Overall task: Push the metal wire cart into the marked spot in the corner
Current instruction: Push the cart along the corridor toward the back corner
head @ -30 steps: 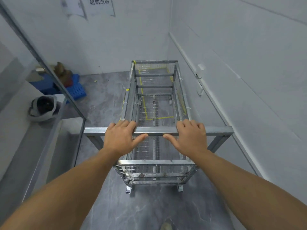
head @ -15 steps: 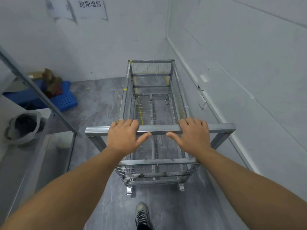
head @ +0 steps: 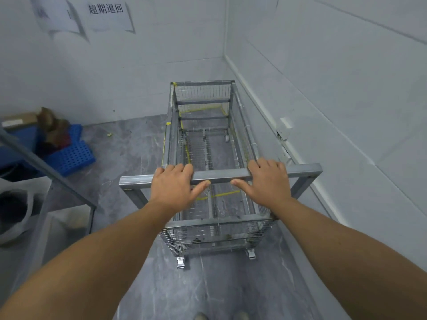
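Progress shows since a second ago: the silver metal wire cart [head: 208, 158] has rolled deeper toward the corner, nearly inside the yellow taped floor outline [head: 227, 194]. Left hand [head: 173, 188] and right hand [head: 268, 183] each wrap the grey handle bar [head: 220, 175], grip closed.

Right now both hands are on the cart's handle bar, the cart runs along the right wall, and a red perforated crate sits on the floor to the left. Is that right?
Not quite: the crate is blue, not red, as the head view shows. The rest holds: the left hand and right hand are on the handle bar, and the cart runs along the right wall.
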